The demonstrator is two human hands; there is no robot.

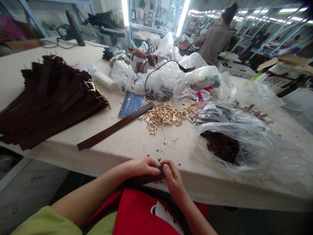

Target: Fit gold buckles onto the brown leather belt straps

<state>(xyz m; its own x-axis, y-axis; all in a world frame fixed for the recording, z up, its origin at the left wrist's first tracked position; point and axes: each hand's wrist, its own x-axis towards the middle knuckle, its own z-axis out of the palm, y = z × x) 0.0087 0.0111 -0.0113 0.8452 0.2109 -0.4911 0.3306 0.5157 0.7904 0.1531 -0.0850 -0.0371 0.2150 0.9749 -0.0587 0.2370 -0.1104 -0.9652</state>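
Observation:
Both of my hands meet at the table's near edge on one dark brown belt strap [144,179]. My left hand [144,167] is closed, pinching the strap near its end. My right hand [174,181] grips the strap's end, thumb on top, where a gold buckle [173,169] sits. How the buckle is joined to the strap is hidden by the fingers. Beyond my hands lies a heap of loose gold buckles [165,114]. A single brown strap [114,127] lies slanted to the left of that heap, its far end touching a blue booklet [132,103].
A large stack of brown straps with buckles [49,98] covers the left of the table. On the right, an open plastic bag [254,147] holds small dark brown loops [221,147]. Plastic bags [166,78] pile up at the back. A person [214,40] stands beyond the table.

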